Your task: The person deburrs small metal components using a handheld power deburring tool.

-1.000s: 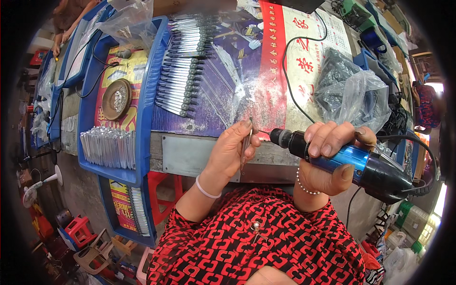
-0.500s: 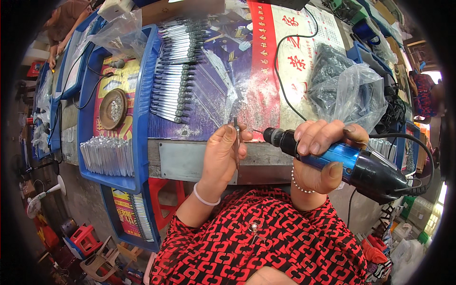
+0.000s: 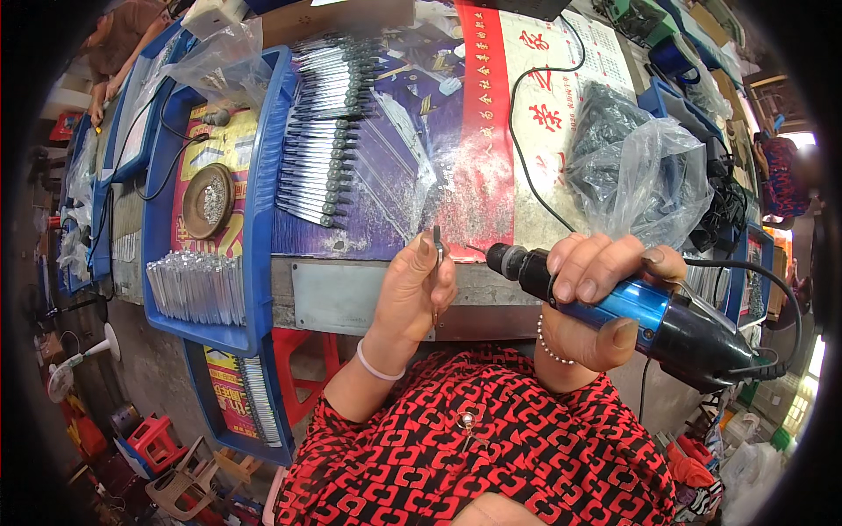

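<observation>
My left hand (image 3: 410,285) pinches a slim metal piece with a dark tip (image 3: 437,235) upright between thumb and fingers; most of it is hidden by the hand. In my right hand (image 3: 596,294) is a blue and black electric screwdriver (image 3: 645,307), fingers wrapped over its body and thumb beneath. Its thin bit (image 3: 476,249) points left toward the metal piece, with a small gap between them. Beyond my left hand, a row of slim silver pieces with dark ends (image 3: 316,167) lies on the table.
A blue tray (image 3: 263,228) on the left holds many flat clear strips (image 3: 197,289) and a round brown bowl (image 3: 209,202) of small bits. Crumpled plastic bags (image 3: 645,167) lie at the right. A black cord (image 3: 524,167) crosses the printed table cover. Another person's hand (image 3: 98,105) shows far left.
The metal piece has dropped lower within my left fingers, which have closed up around it. My right hand and the screwdriver have shifted slightly down.
</observation>
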Available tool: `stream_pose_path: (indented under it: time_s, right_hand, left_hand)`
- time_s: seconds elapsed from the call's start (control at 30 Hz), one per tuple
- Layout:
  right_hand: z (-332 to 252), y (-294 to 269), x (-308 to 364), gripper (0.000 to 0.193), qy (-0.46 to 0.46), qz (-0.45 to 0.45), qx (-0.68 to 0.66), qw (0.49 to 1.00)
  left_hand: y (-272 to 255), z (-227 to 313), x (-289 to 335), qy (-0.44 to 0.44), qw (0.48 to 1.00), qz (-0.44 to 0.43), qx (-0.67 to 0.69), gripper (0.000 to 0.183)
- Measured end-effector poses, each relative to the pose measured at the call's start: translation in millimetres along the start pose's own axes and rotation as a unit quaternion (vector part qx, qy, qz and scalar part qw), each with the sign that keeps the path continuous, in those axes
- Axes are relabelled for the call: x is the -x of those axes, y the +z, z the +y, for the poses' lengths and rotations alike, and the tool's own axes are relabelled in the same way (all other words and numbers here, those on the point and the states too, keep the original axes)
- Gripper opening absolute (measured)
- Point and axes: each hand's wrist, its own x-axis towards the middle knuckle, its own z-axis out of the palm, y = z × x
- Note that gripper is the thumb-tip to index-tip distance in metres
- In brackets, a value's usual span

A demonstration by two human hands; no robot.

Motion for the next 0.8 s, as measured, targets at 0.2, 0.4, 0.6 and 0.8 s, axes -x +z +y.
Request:
stream_pose_path:
  time_s: [0.2,0.4,0.6,0.8]
  right_hand:
    - [-3.4,1.6,-0.9,0.053,-0.009,-0.006,-0.024,1.0]
    - [-4.3,5.0,-2.3,0.054,-0.013,-0.022,-0.035,0.999]
    - [-2.7,12.5,-2.6,0.049,-0.029,-0.022,0.018,0.999]
    - [-9.5,5.3,-1.1,0.058,-0.015,-0.042,-0.045,0.998]
  left_hand:
    - [-2.9,-0.6,-0.4,0.006,0.999,-0.029,0.025,0.032]
    - [-7.0,-3.0,-4.1,-0.039,0.988,-0.034,0.143,0.031]
    - [-13.0,-1.8,-1.7,-0.059,0.98,-0.054,0.184,0.035]
    - [-15.2,-3.8,-1.9,-0.055,0.977,-0.084,0.186,0.035]
